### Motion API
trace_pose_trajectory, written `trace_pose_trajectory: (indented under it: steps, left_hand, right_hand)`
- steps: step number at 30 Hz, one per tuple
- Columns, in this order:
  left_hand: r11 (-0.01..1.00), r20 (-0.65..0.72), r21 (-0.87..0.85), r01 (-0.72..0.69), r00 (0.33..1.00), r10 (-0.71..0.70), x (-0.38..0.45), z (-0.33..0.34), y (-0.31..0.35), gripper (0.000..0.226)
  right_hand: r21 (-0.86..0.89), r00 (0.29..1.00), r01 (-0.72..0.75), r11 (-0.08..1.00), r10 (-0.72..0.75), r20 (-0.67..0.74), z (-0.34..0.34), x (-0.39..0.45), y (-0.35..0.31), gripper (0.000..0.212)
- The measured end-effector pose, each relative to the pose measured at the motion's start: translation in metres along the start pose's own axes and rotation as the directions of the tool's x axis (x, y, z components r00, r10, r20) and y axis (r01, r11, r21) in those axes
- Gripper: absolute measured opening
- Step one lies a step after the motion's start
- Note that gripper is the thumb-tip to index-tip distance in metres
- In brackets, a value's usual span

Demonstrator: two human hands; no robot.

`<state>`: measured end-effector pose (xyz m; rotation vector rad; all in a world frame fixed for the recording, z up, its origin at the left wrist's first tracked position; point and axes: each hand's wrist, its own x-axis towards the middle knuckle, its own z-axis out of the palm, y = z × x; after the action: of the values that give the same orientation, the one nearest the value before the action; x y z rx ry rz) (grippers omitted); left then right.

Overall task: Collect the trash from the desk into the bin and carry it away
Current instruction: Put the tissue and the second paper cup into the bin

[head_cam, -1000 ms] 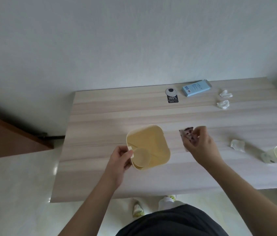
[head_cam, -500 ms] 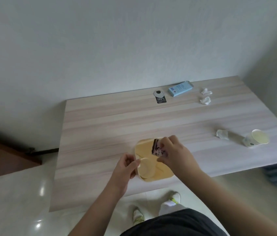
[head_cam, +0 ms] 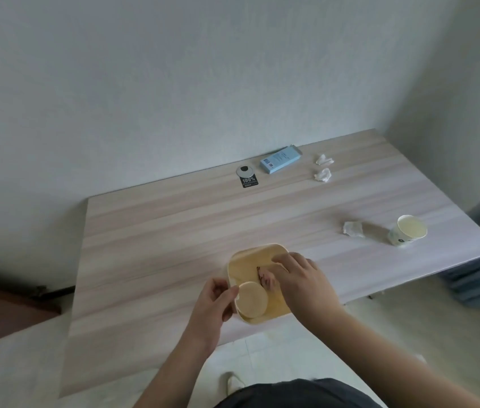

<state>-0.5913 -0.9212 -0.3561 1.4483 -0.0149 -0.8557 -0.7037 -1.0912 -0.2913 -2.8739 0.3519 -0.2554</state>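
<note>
Two hands work at the near edge of the desk, both at the small yellow bin. The left hand pinches the bin's near-left rim between thumb and fingers, steadying it. The right hand reaches down into the bin with a dark printed wrapper at its fingertips; the view is soft there, so the fingers seem to be pinching the wrapper, though they may be just letting it go. A round pale disc, perhaps a lid or an upturned cup, lies in the bin's near corner.

The bin looks like thin, stiff plastic, light enough to lift by its rim with one hand; being so light, it will probably slide or tip if pushed, which is likely why the left hand holds it. The wrapper is thin and limp and should drop in easily.

Farther out to the right lie a crumpled tissue and, just beyond it, a paper cup near the desk's right edge. Both are soft and light; the cup would crush under a hard squeeze and is best taken around its wall. Along the far side by the wall lie two more tissue scraps, a blue packet and a black tag with a round disc. Nothing stands between the bin and these pieces.
</note>
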Motion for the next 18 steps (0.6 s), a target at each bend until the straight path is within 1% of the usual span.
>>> trace_pose_trajectory:
  steps: [3, 7, 12, 16, 18]
  left_hand:
    - [1.0, 0.011, 0.017, 0.012, 1.0, -0.012, -0.001, 0.021, -0.003, 0.021]
    - [1.0, 0.01, 0.007, 0.024, 1.0, -0.024, -0.001, 0.054, -0.004, 0.039]
    - [0.999, 0.024, 0.022, 0.031, 0.999, -0.031, -0.002, 0.087, -0.012, 0.041]
    - [1.0, 0.02, 0.012, 0.018, 1.0, -0.018, 0.003, 0.108, -0.022, 0.029]
    - [1.0, -0.001, -0.008, 0.012, 1.0, -0.012, 0.009, 0.116, -0.027, 0.016]
  right_hand:
    - [-0.001, 0.998, -0.037, 0.999, 0.037, -0.056, -0.007, -0.015, 0.032, 0.035]
    - [-0.013, 0.981, -0.152, 0.988, 0.149, -0.122, -0.018, -0.03, 0.082, 0.041]
    - [0.002, 0.96, -0.261, 0.965, 0.259, -0.109, -0.025, -0.049, 0.137, 0.038]
    - [-0.012, 0.955, -0.293, 0.956, 0.292, -0.051, -0.027, -0.061, 0.171, 0.039]
    - [-0.03, 0.95, -0.313, 0.949, 0.312, -0.019, -0.028, -0.061, 0.186, 0.038]
